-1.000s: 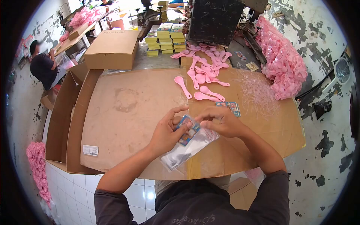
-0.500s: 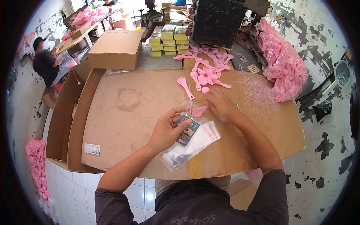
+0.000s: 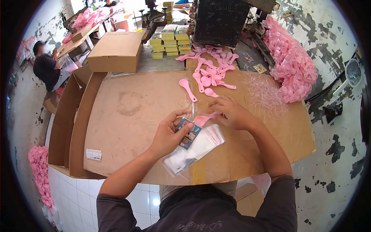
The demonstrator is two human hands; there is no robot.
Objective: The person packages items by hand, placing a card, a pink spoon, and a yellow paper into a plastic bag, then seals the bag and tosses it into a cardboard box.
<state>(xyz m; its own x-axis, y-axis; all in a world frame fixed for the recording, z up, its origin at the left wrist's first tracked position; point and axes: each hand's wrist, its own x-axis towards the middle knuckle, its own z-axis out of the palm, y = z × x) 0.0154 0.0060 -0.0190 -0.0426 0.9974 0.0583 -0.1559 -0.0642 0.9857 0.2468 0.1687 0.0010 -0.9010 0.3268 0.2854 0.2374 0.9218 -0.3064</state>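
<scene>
My left hand (image 3: 167, 133) is closed on a small blue printed card (image 3: 190, 135), its thumb flat across the front. Clear plastic film shows above the card, close to the fingertips. Between the fingers of my right hand (image 3: 232, 113) is the handle of a pink measuring spoon (image 3: 200, 121), its bowl pointing left beside the card's upper corner. Beneath both hands lies a stack of clear plastic bags (image 3: 211, 140). A loose pink spoon (image 3: 188, 89) rests just beyond my left fingertips, and a heap of pink spoons (image 3: 214, 69) lies farther back.
Cardboard (image 3: 127, 135) covers the table. An open carton (image 3: 79, 116) stands along its left side, with a closed box (image 3: 116, 48) behind. Stacked cards (image 3: 170, 36) and a black box (image 3: 220, 23) are at the back. Bagged pink spoons (image 3: 290, 65) pile up right. A person (image 3: 47, 67) sits far left.
The pink spoon in my right hand has come lower, and more of its handle shows. My left hand keeps hold of the card. The whole view has shifted slightly.
</scene>
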